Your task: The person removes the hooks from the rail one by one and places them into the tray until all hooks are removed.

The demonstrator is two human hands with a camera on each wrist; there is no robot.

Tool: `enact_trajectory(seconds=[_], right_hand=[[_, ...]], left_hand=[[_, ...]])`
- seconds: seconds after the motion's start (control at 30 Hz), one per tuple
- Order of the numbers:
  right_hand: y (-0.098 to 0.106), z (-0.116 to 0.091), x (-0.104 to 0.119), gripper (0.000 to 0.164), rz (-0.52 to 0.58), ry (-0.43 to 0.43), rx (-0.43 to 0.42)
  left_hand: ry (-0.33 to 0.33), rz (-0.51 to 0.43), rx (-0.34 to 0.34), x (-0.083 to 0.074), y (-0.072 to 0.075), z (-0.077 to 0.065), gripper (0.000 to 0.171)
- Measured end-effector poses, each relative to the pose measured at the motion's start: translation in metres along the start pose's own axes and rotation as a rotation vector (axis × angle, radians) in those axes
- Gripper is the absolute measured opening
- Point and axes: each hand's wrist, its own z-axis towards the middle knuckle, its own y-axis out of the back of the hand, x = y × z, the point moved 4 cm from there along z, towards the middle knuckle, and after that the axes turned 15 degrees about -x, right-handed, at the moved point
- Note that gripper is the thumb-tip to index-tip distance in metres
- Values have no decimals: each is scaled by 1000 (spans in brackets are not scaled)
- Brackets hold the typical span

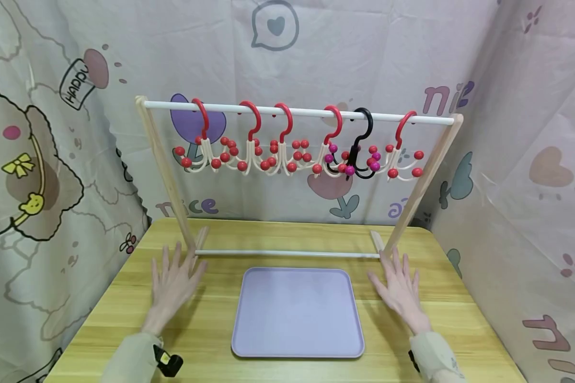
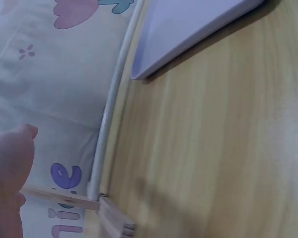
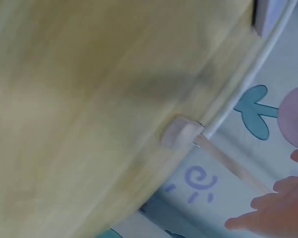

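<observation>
My left hand (image 1: pixel 171 286) is spread flat, palm down, over the table left of a lilac tray (image 1: pixel 297 314). On the other side of the tray my right hand (image 1: pixel 400 290) is likewise spread, its fingertips overlapping the foot of the rack's right post in the head view. Neither hand holds anything. Behind the tray stands a wooden rack with a white top rail (image 1: pixel 306 113). Several red-hooked hangers (image 1: pixel 282 138) with cream arms and red ball tips hang from it. Among them is one black hanger (image 1: pixel 359 146) with magenta balls, second from the right.
The rack's white lower bar (image 1: pixel 287 254) runs close behind the tray, between wooden feet. Its slanted left post (image 1: pixel 165 170) and right post (image 1: pixel 424 183) rise at either side. A printed curtain (image 1: pixel 287 64) encloses the wooden table (image 1: pixel 211 340) at the back and sides.
</observation>
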Motion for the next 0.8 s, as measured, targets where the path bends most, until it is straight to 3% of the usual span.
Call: enact_trajectory(seconds=[0.2, 0.47, 0.8], right_hand=[[24, 17, 7, 78, 4, 27, -57], [68, 47, 15, 77, 22, 96, -209], [107, 79, 29, 78, 41, 133, -296]], left_hand=[[-15, -3, -76, -7, 25, 23, 73], [-5, -65, -175, -15, 66, 56, 75], [44, -151, -206, -22, 90, 80, 81]])
